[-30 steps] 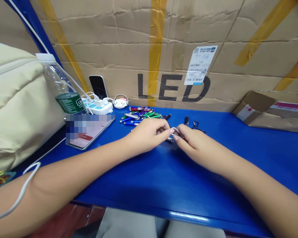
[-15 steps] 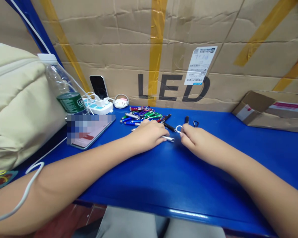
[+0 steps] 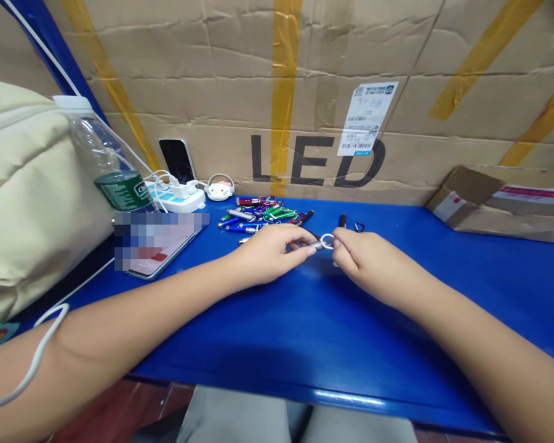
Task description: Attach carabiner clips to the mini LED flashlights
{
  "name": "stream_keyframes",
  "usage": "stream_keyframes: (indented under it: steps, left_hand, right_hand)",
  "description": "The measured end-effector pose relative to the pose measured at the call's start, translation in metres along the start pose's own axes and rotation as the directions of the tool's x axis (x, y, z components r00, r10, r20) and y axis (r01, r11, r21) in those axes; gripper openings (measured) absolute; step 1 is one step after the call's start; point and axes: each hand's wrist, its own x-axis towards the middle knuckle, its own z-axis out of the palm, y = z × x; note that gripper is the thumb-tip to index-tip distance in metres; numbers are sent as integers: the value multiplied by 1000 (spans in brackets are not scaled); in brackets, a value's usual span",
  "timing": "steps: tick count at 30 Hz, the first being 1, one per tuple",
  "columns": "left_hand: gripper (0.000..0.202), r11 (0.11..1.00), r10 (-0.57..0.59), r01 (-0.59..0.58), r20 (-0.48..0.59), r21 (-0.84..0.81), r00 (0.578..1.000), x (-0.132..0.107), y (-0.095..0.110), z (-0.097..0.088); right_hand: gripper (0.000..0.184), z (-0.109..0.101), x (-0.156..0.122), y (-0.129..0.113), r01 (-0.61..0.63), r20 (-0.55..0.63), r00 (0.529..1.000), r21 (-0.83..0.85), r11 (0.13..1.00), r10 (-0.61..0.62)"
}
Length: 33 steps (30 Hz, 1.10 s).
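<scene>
Between thumb and fingers, my left hand (image 3: 281, 249) pinches a small silver metal tube (image 3: 316, 245), its end pointing right. My right hand (image 3: 362, 252) is closed on a silver key ring (image 3: 327, 241), which meets the tube's end; whether it is threaded through I cannot tell. Behind my left hand lies a pile of small coloured metal tubes (image 3: 253, 215) with clips, in blue, green, red and silver. A black tube (image 3: 342, 221) and a black carabiner clip (image 3: 359, 227) lie just beyond my right hand.
On the left of the blue table (image 3: 277, 332) are a phone (image 3: 175, 249), a bottle (image 3: 120, 184), a power strip (image 3: 180, 198) and a cream bag (image 3: 28, 197). A large cardboard box (image 3: 231, 92) stands behind. An open small carton (image 3: 503, 209) sits at the back right.
My left hand has lifted the silver tube and brought its end right up to the ring. My right hand still grips the ring, almost in the same place.
</scene>
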Motion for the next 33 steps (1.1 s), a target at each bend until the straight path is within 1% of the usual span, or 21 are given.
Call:
stream_keyframes:
  steps: [3,6,8,11,14,17,19,21,27,33]
  left_hand:
    - [20,984,-80,84,33,-156,996,-1,0,0]
    - [17,953,-101,127,110,-275,989,-2,2,-1]
    - [16,940,-105,142,132,-311,986,-4,6,-2]
    - [17,938,-126,159,126,-307,984,-6,12,-3]
    - [21,954,-129,155,117,-255,985,-7,16,-4]
    - [24,982,-97,110,85,-153,992,-7,17,-5]
    - [24,994,-64,69,55,-90,996,-6,17,-7]
    - [25,997,-37,39,33,-63,999,-5,17,-7]
    - [25,995,1,2,31,-96,1000,-6,15,-3]
    - [24,978,-43,41,-8,-202,999,-9,17,3]
  right_hand:
    - [18,-2,-1,0,-12,-40,999,-17,1000,11]
    - [18,-4,-1,1,-28,-68,997,-35,999,25]
    - [19,-5,-1,1,-30,-61,998,-38,999,27]
    - [19,-6,-1,0,-34,-68,997,-46,998,31]
    - [19,-5,-1,-2,-43,-83,996,-69,997,37]
    - [20,-3,-1,-3,-53,-93,995,-69,996,47]
    - [21,-2,-1,-3,-56,-110,993,-38,998,52]
    - [22,0,-1,-4,-56,-132,990,-1,998,56]
    - [21,2,-1,-7,-5,-185,983,52,999,15]
    - [20,2,0,-6,-2,-208,978,28,1000,7]
